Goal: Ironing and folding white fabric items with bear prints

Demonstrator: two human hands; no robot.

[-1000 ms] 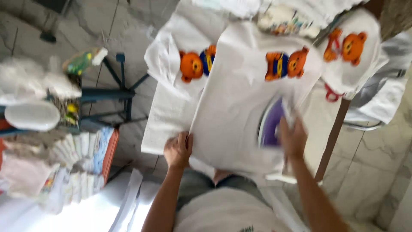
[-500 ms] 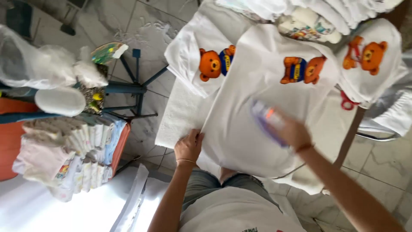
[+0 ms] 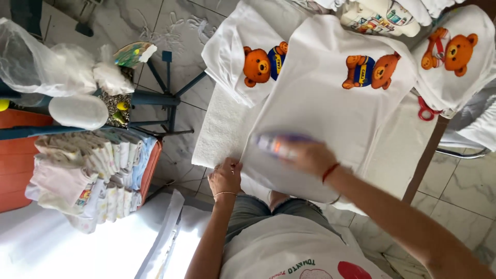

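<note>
1. Underneath everything, the worktop (image 3: 398,150) carried a white padded cover and ran away from the person toward a brown edge on their right; pale marbled floor tiles (image 3: 465,191) showed beyond it.
2. Spread flat across that cover lay the white T-shirt (image 3: 315,103), printed with two orange bears near its far end, its near hem hanging at the person's lap.
3. Two more bear-printed shirts flanked it: the folded shirt (image 3: 232,51) on the left, partly overlapped, and another shirt (image 3: 454,57) on the right.
4. Off to the left, a stack of folded clothes (image 3: 88,175) sat on an orange stool, with a blue metal stand (image 3: 155,98) and clear plastic bags (image 3: 41,57) behind it.
5. On the cloth, the right hand (image 3: 310,157) was closed around a small iron (image 3: 276,144), blurred with motion, pressing the lower part of the T-shirt.
6. At the near left corner, the left hand (image 3: 225,178) pinched the hem, fingers curled, seemingly holding the fabric taut.
7. By my reading, the smoothing pass was under way; the next stroke called for steady tension at the hem and a clear path short of the print.
8. Smallest, red scissors (image 3: 426,109) lay near the right-hand shirt.
</note>
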